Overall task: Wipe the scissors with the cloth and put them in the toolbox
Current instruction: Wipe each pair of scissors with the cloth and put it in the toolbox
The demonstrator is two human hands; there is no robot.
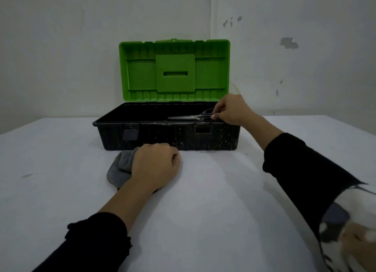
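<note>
A black toolbox [162, 136] with its green lid [174, 70] raised stands at the back of the table. The scissors [189, 117], black-handled with steel blades pointing left, are inside the box at its right end. My right hand [232, 109] reaches over the front rim and pinches their handles. A grey cloth [120, 167] lies bunched on the table just in front of the box. My left hand [156, 165] rests on it as a fist, gripping the cloth and hiding its right part.
The white table [203, 200] stretches toward me in front of the box. A scuffed white wall [284, 47] stands close behind the toolbox. A patterned piece of clothing [350, 227] shows at the lower right corner.
</note>
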